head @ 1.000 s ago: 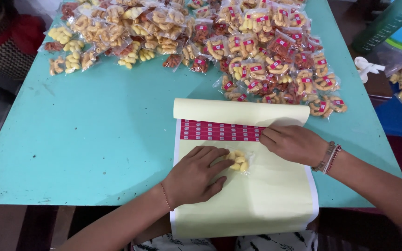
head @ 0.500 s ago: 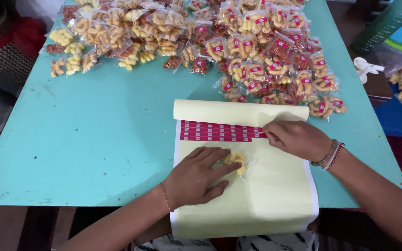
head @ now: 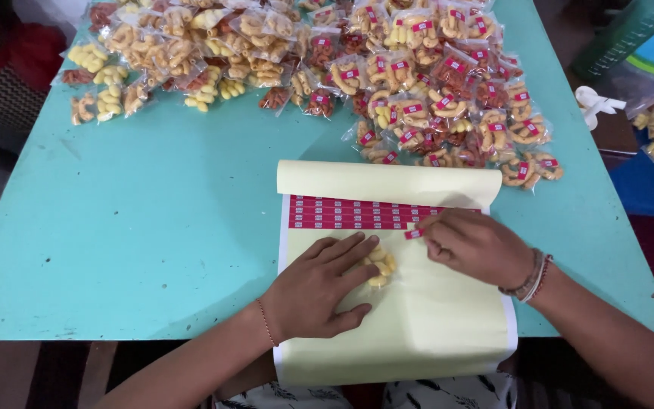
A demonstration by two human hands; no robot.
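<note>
Pressing my left hand [head: 316, 291] flat, fingers spread, I pin a small clear snack bag [head: 379, 265] on the pale yellow sheet [head: 418, 326] so it cannot slide. My right hand [head: 478, 246] pinches a red sticker [head: 414, 234] between thumb and forefinger, just beside the bag and below the red sticker rows [head: 365, 213]. Filled bags [head: 433, 91] lie heaped further back on the turquoise worktop [head: 153, 227], well apart.
</note>
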